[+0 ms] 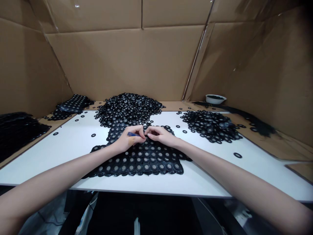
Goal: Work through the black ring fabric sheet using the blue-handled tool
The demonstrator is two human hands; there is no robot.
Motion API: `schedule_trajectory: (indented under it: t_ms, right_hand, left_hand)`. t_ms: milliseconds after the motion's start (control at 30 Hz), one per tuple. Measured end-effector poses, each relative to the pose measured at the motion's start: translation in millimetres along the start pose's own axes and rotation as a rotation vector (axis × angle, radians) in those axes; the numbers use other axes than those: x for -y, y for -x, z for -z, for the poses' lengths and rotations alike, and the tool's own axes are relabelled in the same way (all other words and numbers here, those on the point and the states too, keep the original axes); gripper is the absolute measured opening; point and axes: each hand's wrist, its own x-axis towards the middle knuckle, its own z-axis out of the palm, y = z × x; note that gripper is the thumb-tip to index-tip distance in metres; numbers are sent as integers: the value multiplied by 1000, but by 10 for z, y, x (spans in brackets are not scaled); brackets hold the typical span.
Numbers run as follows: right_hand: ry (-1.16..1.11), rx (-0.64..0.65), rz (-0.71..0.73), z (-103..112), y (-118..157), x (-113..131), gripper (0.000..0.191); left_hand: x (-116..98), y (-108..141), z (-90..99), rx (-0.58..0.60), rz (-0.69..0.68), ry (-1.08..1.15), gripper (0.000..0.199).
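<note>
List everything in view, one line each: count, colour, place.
Ring sheet: one, black with grey centres, on the white board under both hands.
Blue tool: one, blue, in the left hand.
Big ring pile: one, black, far centre of the board.
Smaller ring pile: one, black, right of centre.
Loose rings: many, black, scattered over the board.
Stacked sheets: several, black, far left.
Bowl: one, white, far right by the cardboard wall.
White board: one, white, across the middle.
Cardboard walls: brown, all around.
Left hand: one, on the sheet.
Right hand: one, fingers touching the sheet.
</note>
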Motion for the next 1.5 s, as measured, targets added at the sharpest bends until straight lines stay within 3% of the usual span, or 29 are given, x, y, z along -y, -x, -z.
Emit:
schedule_trajectory:
  t_ms: [200, 500, 967, 1300, 1500]
  right_hand:
    - [53, 170, -1, 145, 51, 47, 31]
    - [1, 114, 7, 97, 54, 87, 36]
    - [-47, 93, -5, 88, 45, 51, 35]
    - [-99, 113, 28, 85, 17, 119, 30]
    - [-51, 200, 33, 164, 42, 264, 25]
  left_hand:
    - [-6, 16, 5, 15, -24, -30, 11]
    - [-85, 58, -6, 26, -54, -72, 14]
    - [-43, 61, -11, 98, -100, -112, 13]
    - [-63, 60, -56, 181, -155, -183, 18]
    - [-43, 61, -75, 182, -168, -190, 16]
